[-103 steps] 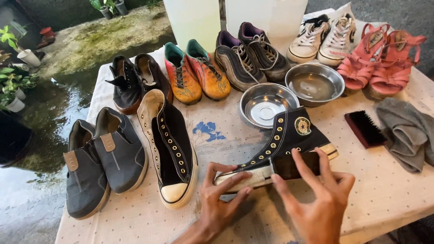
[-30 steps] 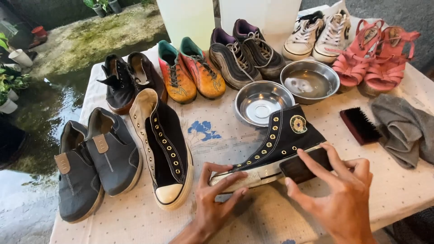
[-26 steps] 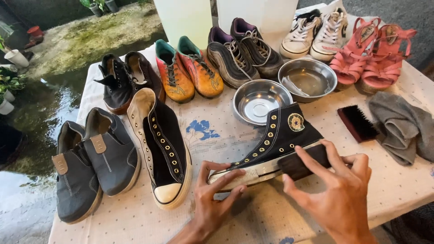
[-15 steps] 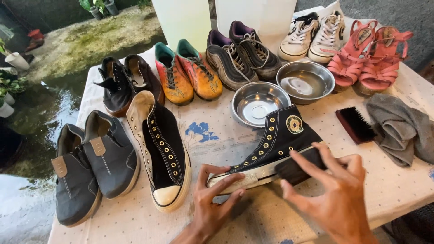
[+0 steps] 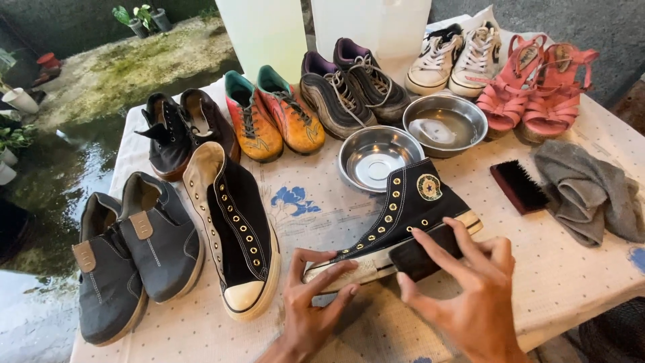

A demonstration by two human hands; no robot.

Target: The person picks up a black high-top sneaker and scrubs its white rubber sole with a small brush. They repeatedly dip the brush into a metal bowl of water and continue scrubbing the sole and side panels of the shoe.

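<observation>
Black canvas marks the high-top sneaker, which lies on its side near the front edge of the counter. We see the left hand pinning its white toe cap, fingers spread apart on the rubber. The right hand has its fingers clamped on a dark brush, pressed to the sole's edge. Beside the sneaker lies its laceless mate; behind it stand two steel bowls, and to the right a second brush and a grey cloth.
</observation>
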